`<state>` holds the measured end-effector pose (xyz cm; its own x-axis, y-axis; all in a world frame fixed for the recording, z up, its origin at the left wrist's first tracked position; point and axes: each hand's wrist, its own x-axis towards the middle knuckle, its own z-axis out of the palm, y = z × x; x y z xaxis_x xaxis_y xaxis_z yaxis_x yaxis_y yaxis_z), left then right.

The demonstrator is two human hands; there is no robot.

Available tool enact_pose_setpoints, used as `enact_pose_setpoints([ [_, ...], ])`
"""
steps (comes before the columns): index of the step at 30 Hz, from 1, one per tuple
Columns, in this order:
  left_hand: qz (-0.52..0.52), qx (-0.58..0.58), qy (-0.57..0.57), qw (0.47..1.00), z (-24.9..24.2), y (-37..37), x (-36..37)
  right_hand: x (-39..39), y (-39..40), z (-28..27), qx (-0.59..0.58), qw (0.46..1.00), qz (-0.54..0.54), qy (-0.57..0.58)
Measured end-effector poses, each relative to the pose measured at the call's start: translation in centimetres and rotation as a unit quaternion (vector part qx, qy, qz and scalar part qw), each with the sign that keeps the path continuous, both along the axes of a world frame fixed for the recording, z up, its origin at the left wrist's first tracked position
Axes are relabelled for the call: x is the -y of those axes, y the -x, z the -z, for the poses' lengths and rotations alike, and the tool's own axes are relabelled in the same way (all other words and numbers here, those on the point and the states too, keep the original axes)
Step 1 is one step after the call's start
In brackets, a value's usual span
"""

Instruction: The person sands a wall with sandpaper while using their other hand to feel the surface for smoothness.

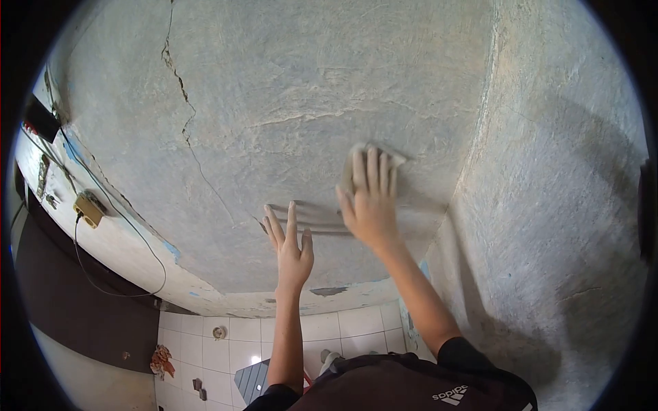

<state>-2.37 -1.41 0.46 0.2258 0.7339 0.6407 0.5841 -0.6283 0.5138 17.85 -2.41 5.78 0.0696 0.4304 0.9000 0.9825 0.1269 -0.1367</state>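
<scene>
Your right hand [373, 209], fingers extended, holds a pad [349, 170] against the wall [267, 157]; likely light, grip its edges.

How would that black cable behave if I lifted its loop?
The black cable would probably flop, since it hangs in a loose curve. It looks thin, so likely light. A tug might catch at the yellowish socket, where one end appears plugged in.

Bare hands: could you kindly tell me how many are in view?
2: the left bare hand before the rough grey plaster wall, and the right bare hand, higher, on a pale flat pad.
</scene>
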Motion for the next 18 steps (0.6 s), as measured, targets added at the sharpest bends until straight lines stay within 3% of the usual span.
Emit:
enact_pose_setpoints([
  [2, 0.007, 0.021, 0.043, 0.999, -0.4, 0.1, 0.5, 0.1, 0.8, 2.2, -0.038, 0.997, -0.019, 0.06],
  [4, 0.011, 0.006, 0.047, 0.999, -0.5, 0.6, 0.2, 0.2, 0.3, -2.6, -0.049, 0.998, -0.021, 0.045],
  [6, 0.015, -0.007, 0.053, 0.998, -0.6, 1.0, 0.2, 0.1, -0.8, -6.5, -0.038, 0.997, -0.045, -0.04],
  [10, 0.023, 0.0, 0.045, 0.999, -0.6, 1.3, 0.2, -0.7, 0.4, -6.2, -0.014, 0.998, -0.013, -0.056],
  [12, 0.023, -0.003, 0.023, 0.999, -0.5, 1.3, 0.0, -0.2, 2.4, -2.2, 0.047, 0.996, -0.047, 0.051],
  [14, -0.006, 0.005, 0.006, 1.0, -0.4, 1.4, -0.1, -0.3, 2.9, -1.5, 0.035, 0.994, -0.093, 0.043],
  [18, -0.039, -0.013, 0.009, 0.999, -0.8, 2.7, -0.9, -1.0, 1.8, -7.1, 0.048, 0.997, -0.057, 0.022],
])
